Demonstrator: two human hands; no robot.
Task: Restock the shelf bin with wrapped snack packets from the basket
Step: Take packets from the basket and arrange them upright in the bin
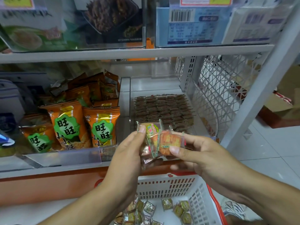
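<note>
Head view of a shop shelf. Both hands meet in front of the clear bin (191, 101) on the lower shelf, holding a small bunch of wrapped packets (159, 140) between them. The left hand (128, 153) pinches the bunch from the left, thumb tip on the top edge of a clear wrapper with a green-and-yellow label, fingers curled behind. The right hand (201, 156) pinches the right side, thumb pressed on the lower corner of an orange packet, fingers curled round its back. Brown-wrapped packets hang below the bunch, against the left palm. The bunch is held just at the bin's front edge, above the basket and not yet inside the bin.

The bin floor shows a printed picture of brown skewered strips; whether any real packets lie in it cannot be told. Left of it, a second bin holds upright orange bags (100, 125) with green labels. The shelf above carries clear boxes (73, 26) of other goods. A white mesh panel (227, 88) closes the shelf's right end.

Below the hands stands a white basket (167, 185) with red rim; loose packets (178, 208), green-gold and brown, lie scattered on its floor. A tiled floor (267, 153) shows at right.
</note>
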